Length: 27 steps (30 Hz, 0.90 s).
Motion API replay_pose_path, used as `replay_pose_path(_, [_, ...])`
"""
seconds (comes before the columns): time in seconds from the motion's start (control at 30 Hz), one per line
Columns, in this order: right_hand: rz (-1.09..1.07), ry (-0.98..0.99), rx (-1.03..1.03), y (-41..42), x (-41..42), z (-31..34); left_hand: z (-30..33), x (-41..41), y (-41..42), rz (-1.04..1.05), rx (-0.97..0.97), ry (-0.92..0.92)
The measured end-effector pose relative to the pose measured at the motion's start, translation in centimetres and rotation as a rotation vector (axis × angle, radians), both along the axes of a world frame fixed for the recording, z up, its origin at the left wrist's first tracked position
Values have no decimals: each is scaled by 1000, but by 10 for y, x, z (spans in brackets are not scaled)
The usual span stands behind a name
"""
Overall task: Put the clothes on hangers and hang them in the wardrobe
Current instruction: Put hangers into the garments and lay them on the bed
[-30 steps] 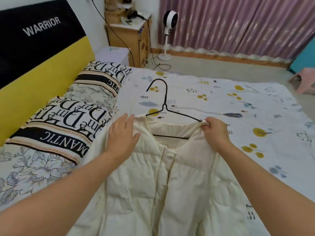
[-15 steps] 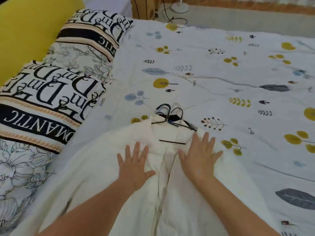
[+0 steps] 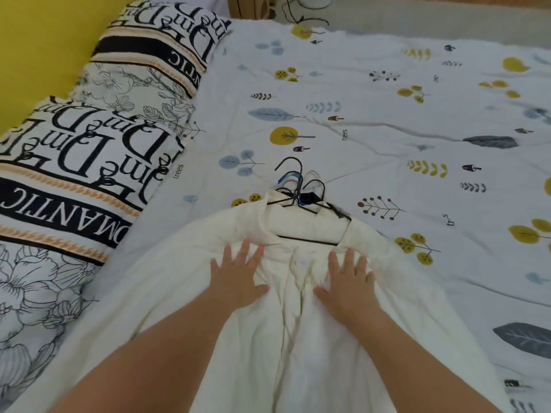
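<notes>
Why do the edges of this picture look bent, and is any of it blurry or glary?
Head view: a wide-angle lens bows the pillows and bed sheet toward the edges; soft, even light, no glare, faint shadows; the cream jacket, left hand and right hand look slightly soft; the hangers read clearly.

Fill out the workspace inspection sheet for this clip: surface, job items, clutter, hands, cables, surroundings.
Surface: bed sheet, white with leaf prints, mildly creased.
Job's things: cream jacket lying flat, front up; black hanger inside its neck opening; more hanger hooks bunched just beyond the collar, count unclear.
Clutter: lettered pillows along the bed's left edge.
Hands: left hand and right hand pressed flat on the jacket chest, fingers spread, either side of the button placket.
Cables: black cord on the floor past the bed.
Surroundings: yellow headboard; wardrobe not in view.
</notes>
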State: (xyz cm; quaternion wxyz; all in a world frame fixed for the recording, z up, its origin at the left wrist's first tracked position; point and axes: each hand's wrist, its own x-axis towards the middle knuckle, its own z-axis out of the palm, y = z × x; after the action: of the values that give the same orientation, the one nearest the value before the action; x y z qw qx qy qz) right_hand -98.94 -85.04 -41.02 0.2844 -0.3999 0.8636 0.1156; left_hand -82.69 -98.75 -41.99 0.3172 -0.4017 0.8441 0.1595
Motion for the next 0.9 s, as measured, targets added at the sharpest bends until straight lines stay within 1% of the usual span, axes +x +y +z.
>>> replay_pose_path(0.1, [44, -12, -10, 1, 5, 34, 31, 2, -2, 3, 55, 9])
replay_pose_path(0.17, [83, -38, 0, 8, 20, 60, 57, 9, 4, 5, 100, 54])
replay_pose_path(0.27, [118, -137, 17, 25, 50, 94, 98, 30, 20, -26, 163, 101])
replay_pose_path(0.4, [101, -241, 51, 56, 94, 143, 144, 74, 43, -85, 202, 93])
replay_pose_path(0.53, [81, -254, 75, 90, 136, 187, 186, 128, 62, -117, 188, 97])
replay_pose_path(0.7, [84, -220, 35, 121, 179, 232, 237, 197, 81, -92, 138, 142])
replay_pose_path(0.9, [213, -208, 38, 131, 226, 255, 280, 262, 111, 17, 85, 163])
